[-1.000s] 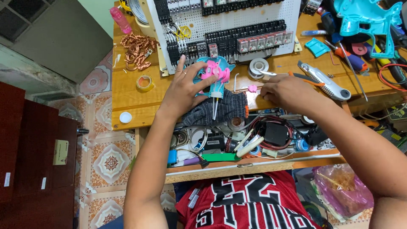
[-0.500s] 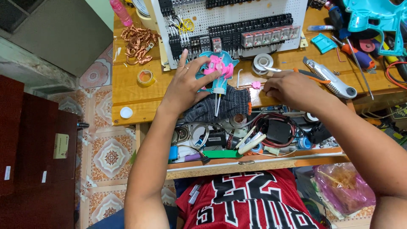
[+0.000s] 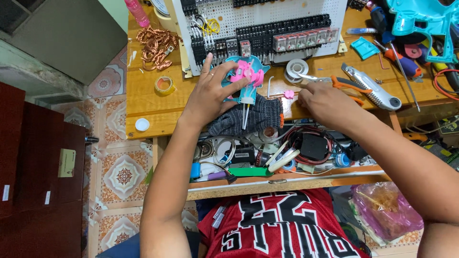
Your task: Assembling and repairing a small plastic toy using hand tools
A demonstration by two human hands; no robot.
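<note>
Toy (image 3: 245, 79): teal shell w/ pink parts, mid-surface just in front of the pegboard (image 3: 267, 19), unmoved over the last sec.
Left hand (image 3: 210, 93): still spread flat, fingers apart, pressing the toy's left side; no shift.
Right hand (image 3: 327, 100): has slid right, off the toy, now by the pliers (image 3: 346, 85); fingers curled, can't tell if anything is pinched.
Pink bit (image 3: 289, 94): loose, just left of right hand.
Glove (image 3: 251, 117): near edge, under toy's white legs.
Read: toy steadied, work on it paused.
</note>
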